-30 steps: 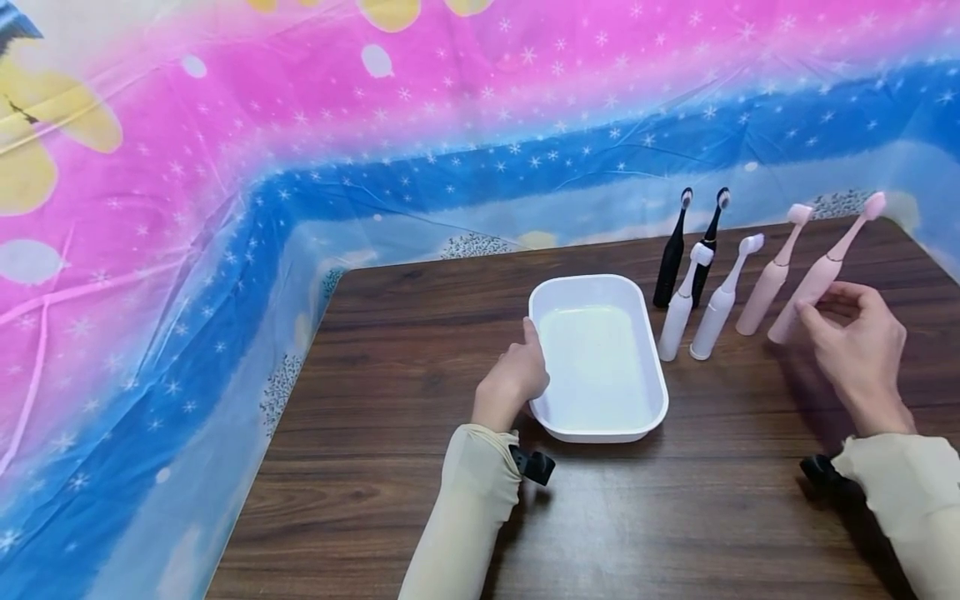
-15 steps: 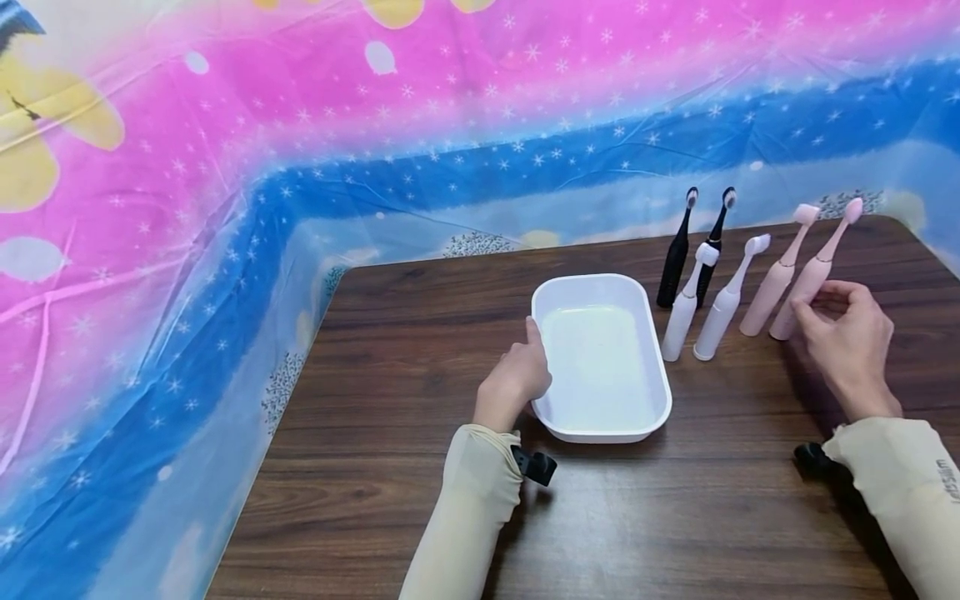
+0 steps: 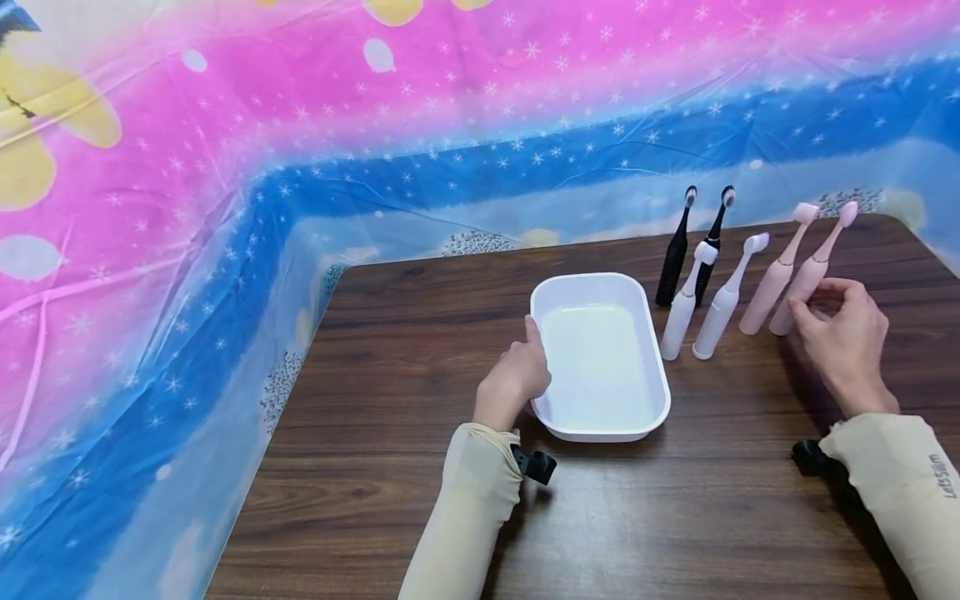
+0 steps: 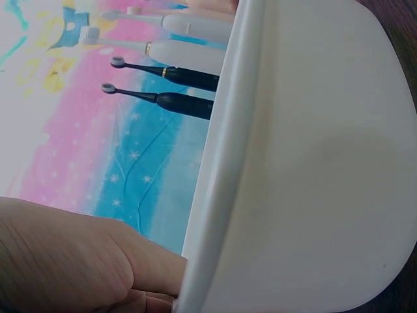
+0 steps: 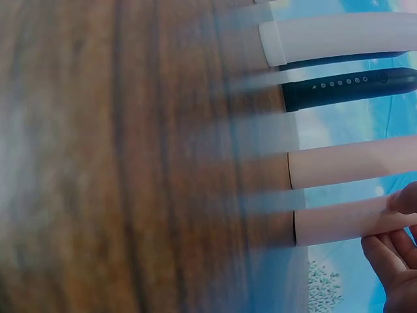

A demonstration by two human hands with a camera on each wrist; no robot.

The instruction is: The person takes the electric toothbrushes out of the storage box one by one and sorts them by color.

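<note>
My right hand (image 3: 851, 342) pinches the handle of the rightmost pink electric toothbrush (image 3: 808, 279), which stands upright on the table. In the right wrist view, thumb and fingers close round the upper part of this pink handle (image 5: 339, 223), whose base is at the tabletop. Another pink electric toothbrush (image 3: 767, 296) stands just left of it. My left hand (image 3: 513, 375) grips the left side of a white rectangular tray (image 3: 603, 367) with nothing in it, one finger lying along the rim. The left wrist view shows the left hand (image 4: 71, 254) at the outer wall; its fingertips are hidden behind the rim.
Two white electric toothbrushes, one nearer the tray (image 3: 678, 325) and one beside it (image 3: 717, 321), stand right of the tray. Behind them are two black ones, left (image 3: 672, 267) and right (image 3: 714, 237). A patterned cloth (image 3: 450, 125) hangs behind the wooden table (image 3: 390, 375).
The right hand has brought the rightmost pink toothbrush left, closer to the other pink one, and made it more upright. The left hand and tray have stayed put.
</note>
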